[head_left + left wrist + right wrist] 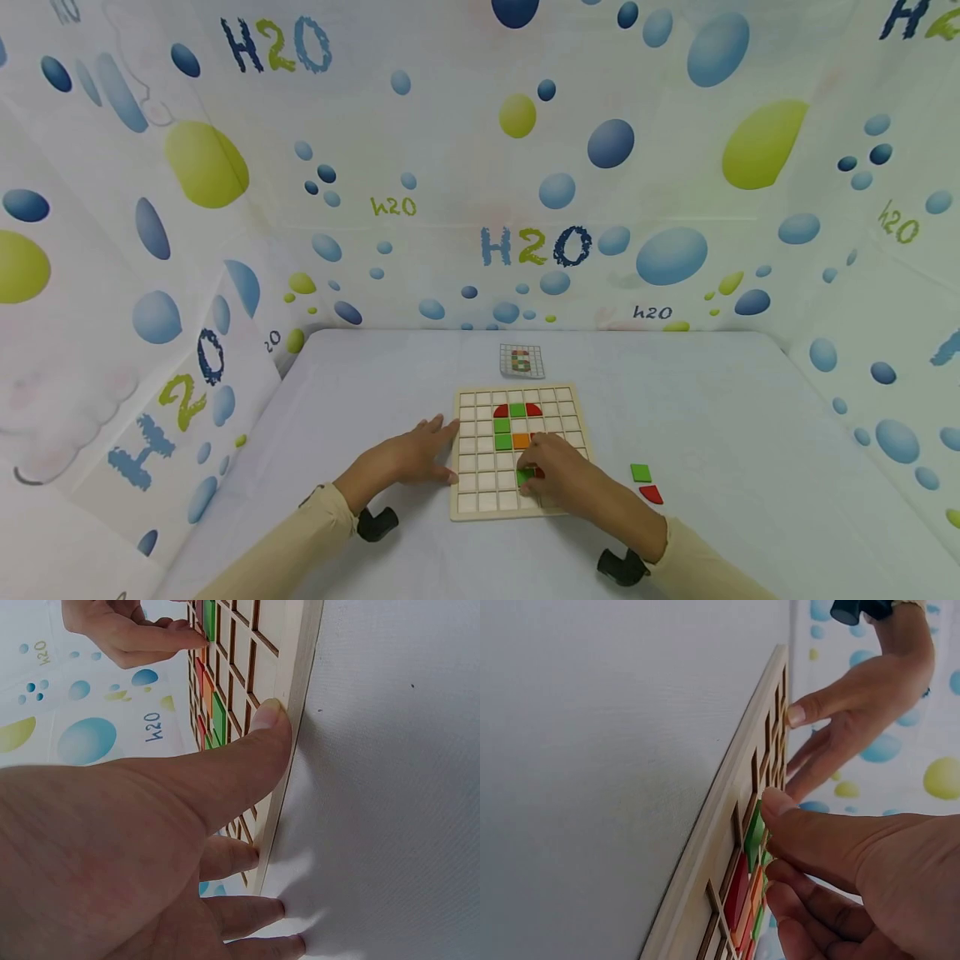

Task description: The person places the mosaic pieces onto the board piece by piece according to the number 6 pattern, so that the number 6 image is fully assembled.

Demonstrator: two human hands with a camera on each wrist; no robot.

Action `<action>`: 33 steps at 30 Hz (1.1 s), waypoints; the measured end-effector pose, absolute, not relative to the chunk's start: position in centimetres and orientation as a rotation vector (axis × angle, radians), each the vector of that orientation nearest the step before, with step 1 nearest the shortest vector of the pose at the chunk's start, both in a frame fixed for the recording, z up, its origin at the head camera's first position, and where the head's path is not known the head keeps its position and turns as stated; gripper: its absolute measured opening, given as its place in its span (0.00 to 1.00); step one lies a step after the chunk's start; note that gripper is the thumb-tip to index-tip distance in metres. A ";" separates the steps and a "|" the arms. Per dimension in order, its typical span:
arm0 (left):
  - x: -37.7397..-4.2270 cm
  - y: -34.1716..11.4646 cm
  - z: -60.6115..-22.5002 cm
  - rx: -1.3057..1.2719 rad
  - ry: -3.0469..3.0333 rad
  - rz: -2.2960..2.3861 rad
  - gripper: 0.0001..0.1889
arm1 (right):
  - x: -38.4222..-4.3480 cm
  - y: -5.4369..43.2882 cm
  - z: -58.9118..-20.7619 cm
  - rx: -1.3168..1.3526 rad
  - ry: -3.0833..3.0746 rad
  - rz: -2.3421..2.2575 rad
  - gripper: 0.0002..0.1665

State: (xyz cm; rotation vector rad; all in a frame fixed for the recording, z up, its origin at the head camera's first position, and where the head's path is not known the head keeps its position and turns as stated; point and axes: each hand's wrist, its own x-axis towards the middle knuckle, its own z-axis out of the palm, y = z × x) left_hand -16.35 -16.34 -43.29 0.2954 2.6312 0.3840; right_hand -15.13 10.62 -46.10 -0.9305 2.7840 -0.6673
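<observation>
A wooden grid board lies on the white table with coloured tiles in some of its squares. Along its left edge rests my left hand, fingers spread, the thumb pressing on the frame. My right hand is over the lower middle of the grid, its thumb and fingertips at a green square tile, which it pinches at a grid square. Beside that tile is a red tile, partly covered in the head view. An orange tile and a top green tile sit farther up.
Right of the board lie a loose green square tile and a red rounded tile. Behind the board is a small pattern card with a printed grid. A patterned cloth hangs around the back and sides of the table.
</observation>
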 end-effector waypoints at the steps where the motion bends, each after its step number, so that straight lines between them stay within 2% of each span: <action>1: -16.4 -16.3 -43.3 0.295 2.631 0.385 0.50 | -15.0 10.9 -46.1 -0.926 2.780 -0.678 0.15; 14: -16.3 -16.3 -43.4 0.303 2.627 0.393 0.50 | -15.0 17.5 -45.2 -0.731 2.853 -0.883 0.13; 25: -16.5 -16.4 -43.6 0.308 2.629 0.386 0.49 | -14.4 24.6 -44.9 -0.508 2.946 -0.897 0.16; 33: -16.5 -16.4 -43.6 0.303 2.626 0.385 0.49 | -13.3 27.8 -45.6 -0.447 2.983 -0.901 0.16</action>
